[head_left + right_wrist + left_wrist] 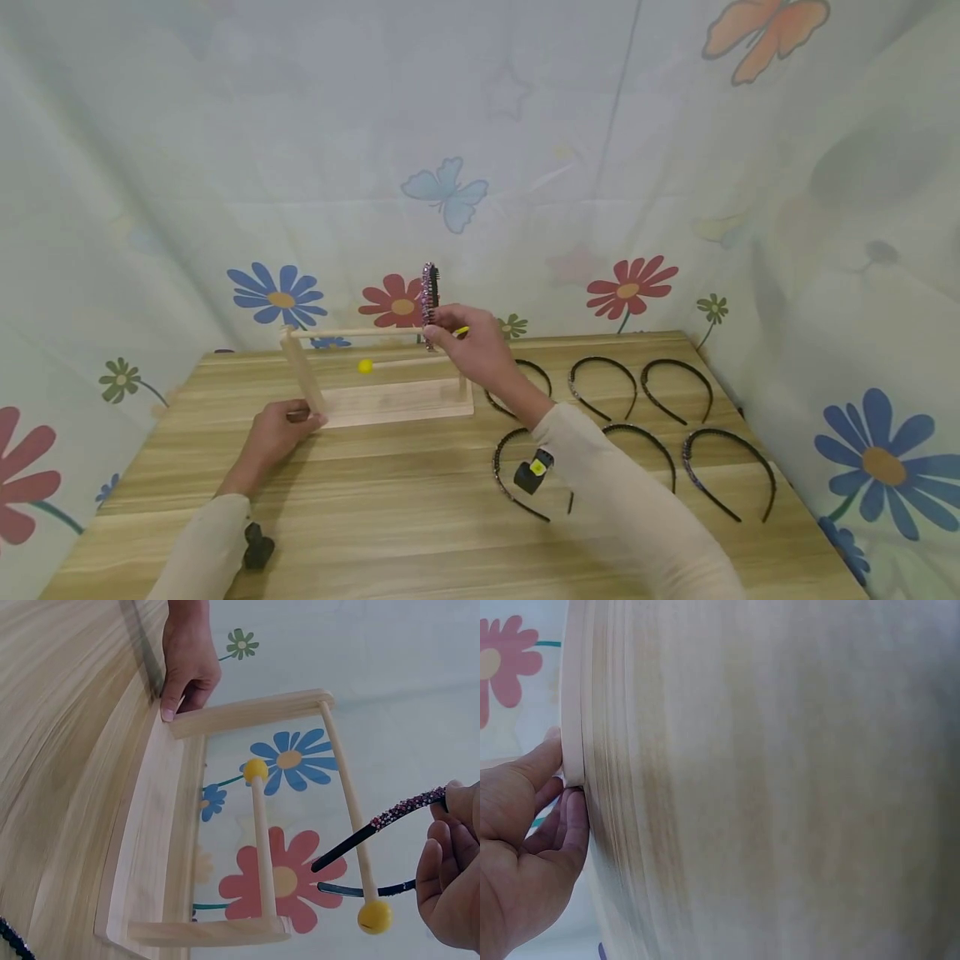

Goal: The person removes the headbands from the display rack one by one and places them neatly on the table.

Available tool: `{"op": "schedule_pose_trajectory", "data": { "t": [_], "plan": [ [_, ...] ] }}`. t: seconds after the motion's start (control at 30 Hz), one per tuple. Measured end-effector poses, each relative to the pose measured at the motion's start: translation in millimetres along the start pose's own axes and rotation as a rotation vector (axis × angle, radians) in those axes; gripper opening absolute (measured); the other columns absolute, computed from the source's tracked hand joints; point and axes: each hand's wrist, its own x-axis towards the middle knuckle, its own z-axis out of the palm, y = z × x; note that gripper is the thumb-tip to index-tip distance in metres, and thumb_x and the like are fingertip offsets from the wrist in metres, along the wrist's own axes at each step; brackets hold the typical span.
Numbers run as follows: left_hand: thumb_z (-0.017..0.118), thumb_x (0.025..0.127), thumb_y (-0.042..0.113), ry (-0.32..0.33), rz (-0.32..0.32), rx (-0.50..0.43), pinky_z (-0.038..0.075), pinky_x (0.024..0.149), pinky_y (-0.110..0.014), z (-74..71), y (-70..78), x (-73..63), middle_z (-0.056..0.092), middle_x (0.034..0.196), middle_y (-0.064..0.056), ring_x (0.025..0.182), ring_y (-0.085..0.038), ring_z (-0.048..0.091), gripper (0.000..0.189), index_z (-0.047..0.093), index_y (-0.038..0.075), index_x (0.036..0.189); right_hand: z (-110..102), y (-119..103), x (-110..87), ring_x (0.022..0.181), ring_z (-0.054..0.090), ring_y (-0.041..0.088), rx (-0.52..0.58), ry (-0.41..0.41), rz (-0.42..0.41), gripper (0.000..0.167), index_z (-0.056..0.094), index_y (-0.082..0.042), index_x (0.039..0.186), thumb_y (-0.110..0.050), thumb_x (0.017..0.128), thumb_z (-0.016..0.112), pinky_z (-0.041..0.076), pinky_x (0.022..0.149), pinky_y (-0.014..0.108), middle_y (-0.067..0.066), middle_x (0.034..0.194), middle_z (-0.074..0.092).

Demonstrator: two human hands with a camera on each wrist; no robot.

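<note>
A pale wooden rack (397, 403) stands on the table, with a base board, two uprights and two rods tipped with yellow balls. My left hand (277, 432) grips the base at its left corner; in the left wrist view, thumb and fingers pinch the board edge (572, 712). Up by the ball end of the top rod (343, 772), my right hand (480, 346) holds a black headband (429, 287) with sparkly beads. In the right wrist view the headband's two ends overlap that rod near its yellow ball (375, 917). The lower rod (262, 840) carries nothing.
Several more black headbands lie in two rows on the right of the wooden table (360, 517), among them a back-right one (678, 362) and a front-right one (727, 432). My right forearm passes over the front row. A flowered curtain (525, 233) hangs behind the table.
</note>
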Motion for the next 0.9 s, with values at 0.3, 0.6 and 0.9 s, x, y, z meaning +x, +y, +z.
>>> {"op": "schedule_pose_trajectory", "data": {
  "t": [0.3, 0.6, 0.9],
  "plan": [
    [0.074, 0.096, 0.029, -0.002, 0.008, 0.000, 0.057, 0.087, -0.051, 0.7, 0.1, -0.8, 0.072, 0.116, -0.026, 0.107, -0.040, 0.071, 0.051, 0.065, -0.010, 0.128, -20, 2, -6.2, 0.095, 0.068, 0.019, -0.013, 0.020, 0.048, 0.023, 0.074, -0.005, 0.116, -0.020, 0.099, 0.070, 0.058, 0.080, 0.034, 0.007, 0.103, 0.075],
    [0.074, 0.096, 0.028, -0.006, -0.004, 0.006, 0.057, 0.089, -0.052, 1.1, -0.9, -0.4, 0.071, 0.117, -0.027, 0.109, -0.041, 0.070, 0.050, 0.065, -0.009, 0.128, -33, 12, -14.7, 0.094, 0.069, 0.020, -0.040, 0.066, 0.051, 0.025, 0.074, -0.004, 0.116, -0.021, 0.098, 0.072, 0.059, 0.080, 0.035, 0.007, 0.104, 0.075],
    [0.073, 0.097, 0.028, -0.021, -0.001, 0.012, 0.057, 0.087, -0.053, -0.7, 2.2, -2.0, 0.071, 0.117, -0.029, 0.109, -0.043, 0.069, 0.052, 0.062, -0.011, 0.131, -40, 15, -23.0, 0.092, 0.069, 0.019, -0.025, 0.081, 0.087, 0.025, 0.075, -0.005, 0.115, -0.022, 0.097, 0.072, 0.059, 0.080, 0.035, 0.007, 0.102, 0.076]
  ]
}}
